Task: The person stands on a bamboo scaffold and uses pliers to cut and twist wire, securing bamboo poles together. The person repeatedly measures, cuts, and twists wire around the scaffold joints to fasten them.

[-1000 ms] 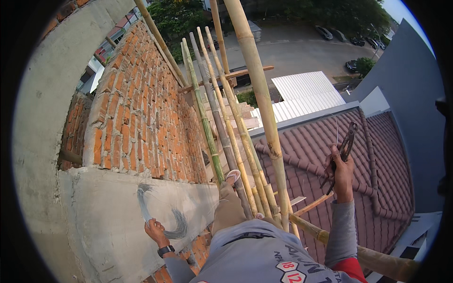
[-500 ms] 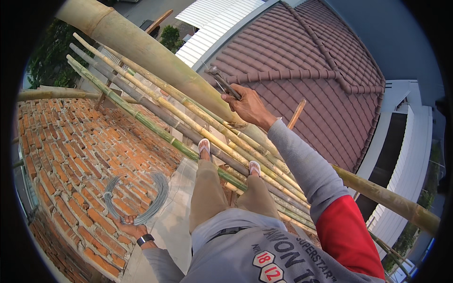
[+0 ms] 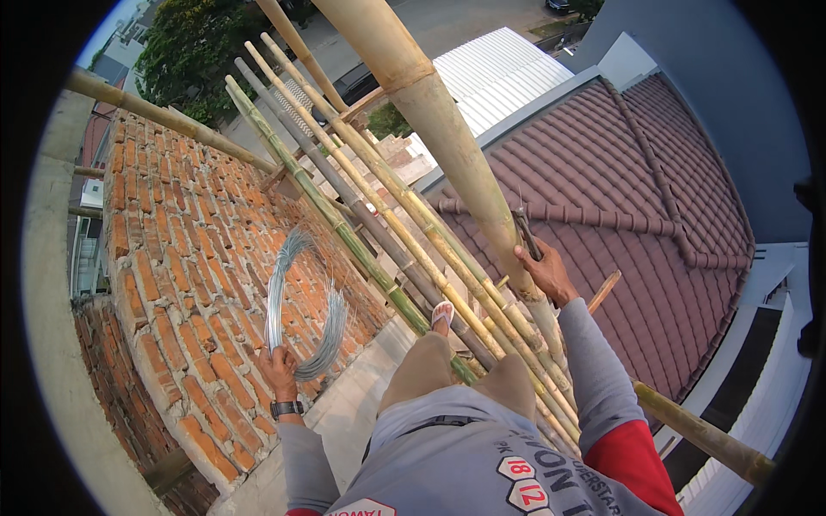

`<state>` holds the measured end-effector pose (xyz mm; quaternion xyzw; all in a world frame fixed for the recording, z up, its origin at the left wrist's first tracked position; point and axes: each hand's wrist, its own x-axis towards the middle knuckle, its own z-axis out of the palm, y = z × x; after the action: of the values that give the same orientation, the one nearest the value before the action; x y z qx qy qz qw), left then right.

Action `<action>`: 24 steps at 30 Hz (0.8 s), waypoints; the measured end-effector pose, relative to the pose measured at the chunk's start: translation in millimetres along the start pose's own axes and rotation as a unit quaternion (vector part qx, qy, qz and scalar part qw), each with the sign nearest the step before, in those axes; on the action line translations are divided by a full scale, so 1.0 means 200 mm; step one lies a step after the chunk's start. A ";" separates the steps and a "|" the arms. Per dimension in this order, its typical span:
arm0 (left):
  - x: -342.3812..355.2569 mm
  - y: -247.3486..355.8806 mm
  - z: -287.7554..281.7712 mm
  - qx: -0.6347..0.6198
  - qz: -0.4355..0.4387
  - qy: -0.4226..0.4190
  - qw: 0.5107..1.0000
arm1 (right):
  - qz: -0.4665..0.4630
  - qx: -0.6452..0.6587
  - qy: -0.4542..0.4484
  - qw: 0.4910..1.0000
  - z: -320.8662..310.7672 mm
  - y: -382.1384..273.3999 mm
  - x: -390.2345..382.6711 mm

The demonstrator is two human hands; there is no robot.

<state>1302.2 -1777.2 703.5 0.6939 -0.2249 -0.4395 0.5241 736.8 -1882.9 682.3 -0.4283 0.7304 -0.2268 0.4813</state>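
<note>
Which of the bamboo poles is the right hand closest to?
The thick pole just left of the right hand, which looks widest of all; the slimmer poles underfoot lie farther left, and another pole runs off lower right.

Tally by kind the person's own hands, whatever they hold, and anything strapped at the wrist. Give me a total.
Hands: 2, the left hand and the right hand
Wire coil: 1, grey, in the left hand
Dark hand tool: 1, in the right hand
Watch: 1, dark, on the left wrist
Total: 5
</note>
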 end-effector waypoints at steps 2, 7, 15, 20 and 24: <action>-0.02 -0.03 -0.01 0.024 -0.018 -0.016 0.999 | -0.054 -0.021 0.035 0.998 0.01 0.02 -0.01; -0.07 -0.11 -0.03 0.081 -0.047 -0.012 0.996 | -0.019 -0.007 0.042 0.999 0.06 0.05 0.02; 0.01 -0.22 -0.14 0.213 -0.053 0.039 0.975 | 0.005 0.045 0.055 0.997 0.08 0.08 0.04; 0.20 -0.18 -0.18 0.290 -0.023 0.059 0.955 | 0.135 0.182 0.071 0.971 0.07 0.02 0.06; 0.49 -0.05 -0.12 0.320 -0.034 0.054 0.945 | 0.171 0.122 0.120 0.970 0.09 -0.02 0.09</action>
<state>1371.4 -1837.7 658.6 0.8550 -0.3015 -0.3239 0.2703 752.1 -1898.9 667.3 -0.2051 0.8118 -0.2786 0.4704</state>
